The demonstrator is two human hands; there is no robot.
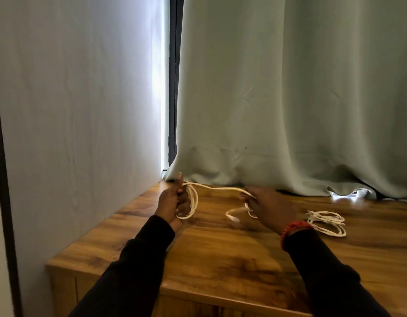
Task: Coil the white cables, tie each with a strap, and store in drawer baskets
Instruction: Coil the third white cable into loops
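Note:
My left hand is closed around a coil of white cable, held upright above the wooden top near the wall. From that coil the same cable runs right in a taut strand to my right hand, which pinches it between the fingers. The cable's loose end curls on the wood just below my right hand. A second white cable lies in a loose coil on the top, right of my right wrist. No strap or basket is visible.
The wooden cabinet top meets a white wall on the left. A pale green curtain hangs at the back, its hem resting on the wood. The front edge of the top runs across the bottom.

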